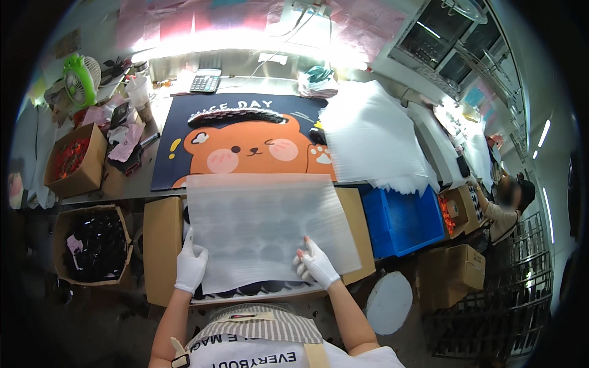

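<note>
A thin translucent white foam sheet [264,227] lies spread over an open cardboard box [162,245] in front of me. Round dark items [264,287] show faintly through the sheet and peek out at its near edge. My left hand [190,265], in a white glove, pinches the sheet's lower left corner. My right hand [315,262], also gloved, rests with spread fingers on the sheet's lower right part, pressing it down.
Beyond the box a desk carries a bear-picture mat [245,144], a stack of white foam sheets [374,138], a calculator [205,80] and a green fan [80,80]. A blue crate [402,221] stands right, cartons of dark parts [95,245] left. Another person [506,205] works at far right.
</note>
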Demonstrator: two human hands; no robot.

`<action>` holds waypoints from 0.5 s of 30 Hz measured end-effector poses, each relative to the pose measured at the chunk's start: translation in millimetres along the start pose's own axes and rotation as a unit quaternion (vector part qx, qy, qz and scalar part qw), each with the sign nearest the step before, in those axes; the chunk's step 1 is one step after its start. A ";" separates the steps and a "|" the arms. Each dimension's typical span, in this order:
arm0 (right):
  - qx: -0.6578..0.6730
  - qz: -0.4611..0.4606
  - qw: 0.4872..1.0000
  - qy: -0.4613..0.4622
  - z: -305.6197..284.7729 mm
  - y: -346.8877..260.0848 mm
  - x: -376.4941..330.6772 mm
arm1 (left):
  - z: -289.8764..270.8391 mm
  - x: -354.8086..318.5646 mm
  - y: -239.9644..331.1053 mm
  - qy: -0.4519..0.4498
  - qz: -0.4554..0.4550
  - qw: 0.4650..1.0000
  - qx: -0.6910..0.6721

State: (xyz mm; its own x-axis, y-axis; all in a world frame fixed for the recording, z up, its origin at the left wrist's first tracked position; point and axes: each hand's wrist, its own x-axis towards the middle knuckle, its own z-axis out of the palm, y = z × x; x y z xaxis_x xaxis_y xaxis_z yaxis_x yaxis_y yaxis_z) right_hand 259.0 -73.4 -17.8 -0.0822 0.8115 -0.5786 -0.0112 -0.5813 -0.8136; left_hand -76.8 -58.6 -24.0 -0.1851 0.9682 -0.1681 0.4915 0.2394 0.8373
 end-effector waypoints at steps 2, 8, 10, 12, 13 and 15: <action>-0.007 0.043 0.999 0.001 2.0 18.7 -9.1 | -7.5 -6.8 -24.9 0.003 -0.002 1.000 0.029; -0.138 -0.067 0.987 0.048 9.1 18.9 -7.7 | -20.1 -14.2 -26.1 -0.019 -0.026 0.995 0.097; -0.394 -0.244 0.879 0.112 19.5 -3.8 6.7 | -27.8 -18.3 -17.1 -0.015 -0.060 0.988 0.143; -0.500 -0.433 0.740 0.124 23.5 -22.8 24.6 | -33.0 -30.2 15.1 0.084 0.108 0.957 0.255; -0.557 -0.405 0.711 0.140 26.6 -26.5 31.8 | -31.1 -36.4 33.3 0.128 0.193 0.924 0.305; -0.662 -0.349 0.644 0.159 41.1 -25.7 53.2 | -22.2 -41.3 68.1 0.001 0.277 0.903 0.328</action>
State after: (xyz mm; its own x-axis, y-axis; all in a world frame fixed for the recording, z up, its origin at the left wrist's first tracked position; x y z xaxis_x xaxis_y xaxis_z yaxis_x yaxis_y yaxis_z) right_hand 214.0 -17.7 -25.3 -0.3070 0.9408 0.1439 0.9421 0.3219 -0.0944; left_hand -54.6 -83.8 51.6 0.2429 0.9525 0.1838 0.9077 -0.2900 0.3033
